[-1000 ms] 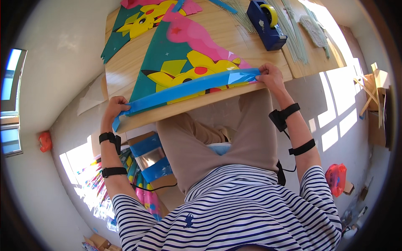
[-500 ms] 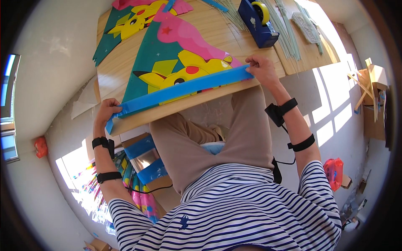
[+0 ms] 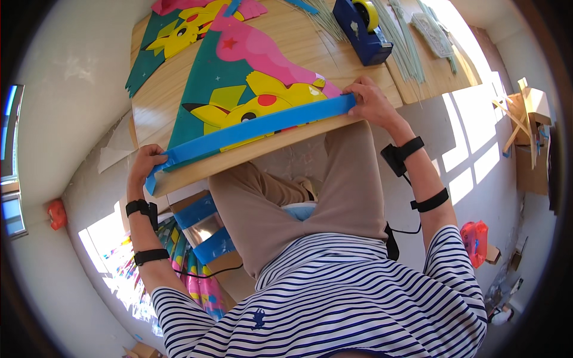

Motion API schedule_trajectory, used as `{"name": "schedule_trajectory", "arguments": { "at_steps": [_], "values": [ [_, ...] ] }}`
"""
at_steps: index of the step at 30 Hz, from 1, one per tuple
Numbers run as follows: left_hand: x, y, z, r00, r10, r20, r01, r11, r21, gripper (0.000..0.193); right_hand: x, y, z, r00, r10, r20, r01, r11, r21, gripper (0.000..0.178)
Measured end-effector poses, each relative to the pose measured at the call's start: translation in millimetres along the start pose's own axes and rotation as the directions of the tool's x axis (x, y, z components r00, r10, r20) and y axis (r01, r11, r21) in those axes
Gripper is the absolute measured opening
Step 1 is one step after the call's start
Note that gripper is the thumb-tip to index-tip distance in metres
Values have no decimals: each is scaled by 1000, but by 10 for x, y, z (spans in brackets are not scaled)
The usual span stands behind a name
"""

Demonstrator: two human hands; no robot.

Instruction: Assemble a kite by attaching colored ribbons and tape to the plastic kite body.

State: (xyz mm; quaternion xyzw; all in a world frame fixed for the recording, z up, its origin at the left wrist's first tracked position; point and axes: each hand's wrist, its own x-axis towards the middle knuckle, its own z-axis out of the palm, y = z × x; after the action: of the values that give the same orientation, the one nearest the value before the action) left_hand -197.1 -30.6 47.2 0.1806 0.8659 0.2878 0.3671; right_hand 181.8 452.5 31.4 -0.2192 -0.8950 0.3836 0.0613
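A blue strip (image 3: 256, 126) runs along the near edge of a triangular printed sheet (image 3: 206, 89) in teal and pink with a yellow cartoon figure. The strip lies by the table's front edge, and its left end hangs over the corner. My left hand (image 3: 147, 164) is closed on that left end, thumb and fingers pinching it. At the strip's other end my right hand (image 3: 374, 102) pinches it between thumb and fingers. Between the two hands the strip looks stretched nearly straight.
Another printed sheet (image 3: 181, 37) lies at the back left of the wooden table (image 3: 156, 107). A blue tape dispenser (image 3: 362, 36), bundles of thin pale rods (image 3: 406, 51) and a clear packet (image 3: 431, 34) are at the back right. Folded colourful sheets (image 3: 194, 268) are below left.
The view has shifted slightly, so table and hands appear a little further left. Both hands still grip the strip's ends; the right fingers have settled slightly around its end.
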Motion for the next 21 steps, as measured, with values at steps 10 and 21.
{"name": "schedule_trajectory", "arguments": {
  "at_steps": [10, 21],
  "values": [
    [2, -5, -27, 1000, -5, 12, 5, 998, 60, 5, 19, 6, 19, 997, -64, -37, 63, 998, -29, 37],
    [-38, 60, -20, 1000, -5, 9, 4, 996, 87, 7, 73, 101, 105, 988, -93, -123, 89, 995, -35, 22]
  ]
}}
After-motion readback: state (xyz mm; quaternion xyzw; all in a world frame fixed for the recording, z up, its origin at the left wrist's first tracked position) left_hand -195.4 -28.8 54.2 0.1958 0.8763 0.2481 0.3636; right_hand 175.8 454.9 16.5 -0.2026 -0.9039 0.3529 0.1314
